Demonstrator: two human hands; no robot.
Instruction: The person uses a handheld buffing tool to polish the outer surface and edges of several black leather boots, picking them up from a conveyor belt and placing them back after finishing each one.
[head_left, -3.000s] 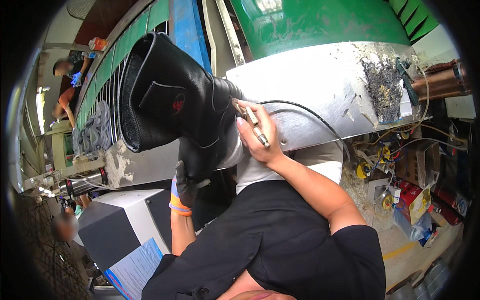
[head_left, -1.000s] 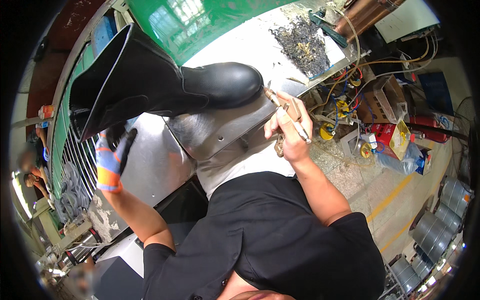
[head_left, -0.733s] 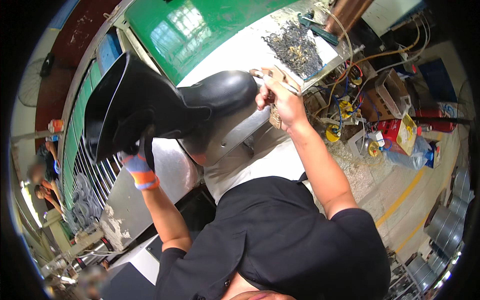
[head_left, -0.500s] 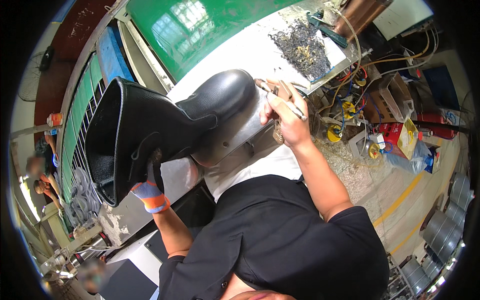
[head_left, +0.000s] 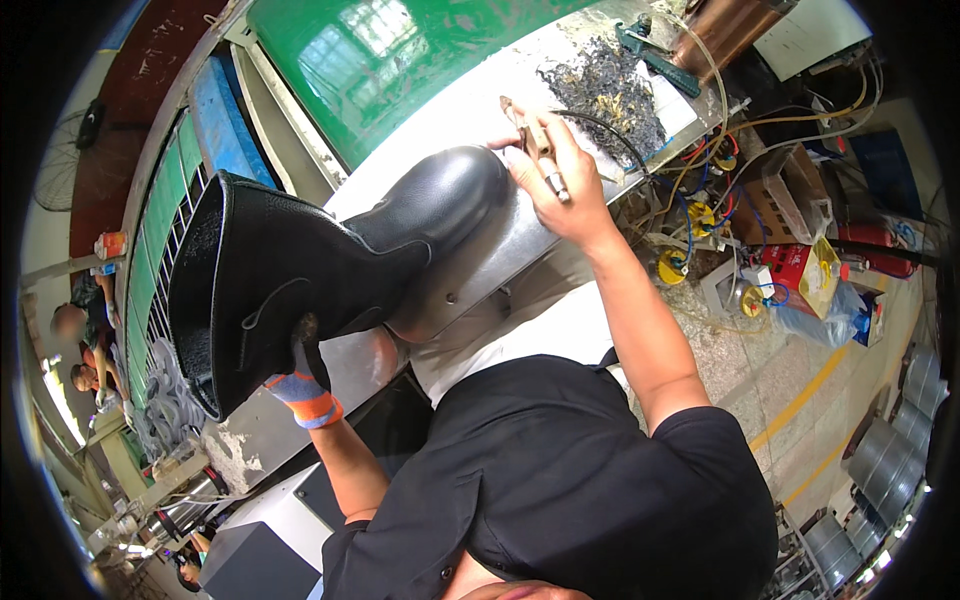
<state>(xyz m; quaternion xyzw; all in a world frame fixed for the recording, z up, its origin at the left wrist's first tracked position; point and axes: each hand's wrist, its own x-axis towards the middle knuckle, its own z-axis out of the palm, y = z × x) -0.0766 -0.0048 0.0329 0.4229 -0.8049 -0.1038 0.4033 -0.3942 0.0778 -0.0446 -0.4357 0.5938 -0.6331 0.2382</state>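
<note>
A black rubber-looking boot [head_left: 440, 205] lies on its side across the metal worktop, its wide shaft opening to the left and its rounded toe to the right. My left hand [head_left: 306, 372], in a dark-palmed glove with a grey, blue and orange cuff, is closed on the lower edge of the shaft; some fingers are hidden. My bare right hand [head_left: 570, 195] grips a slim brass-coloured metal tool [head_left: 541, 148] just beyond the toe. The tool's narrow tip points away from me, and a black hose or cord shows behind the hand. Its exact kind cannot be made out.
Dark trimmings [head_left: 605, 100] are heaped on a white sheet at the far right of the worktop, beside a dark green hand tool [head_left: 655, 62]. A green panel [head_left: 370, 60] lies beyond. Hoses, yellow fittings and boxes [head_left: 785, 195] crowd the right side. Other people work far left.
My right hand has moved slightly away from me, and the tool's tip has swung from beside the toe to beyond it. The boot has barely shifted, still in my left hand.
</note>
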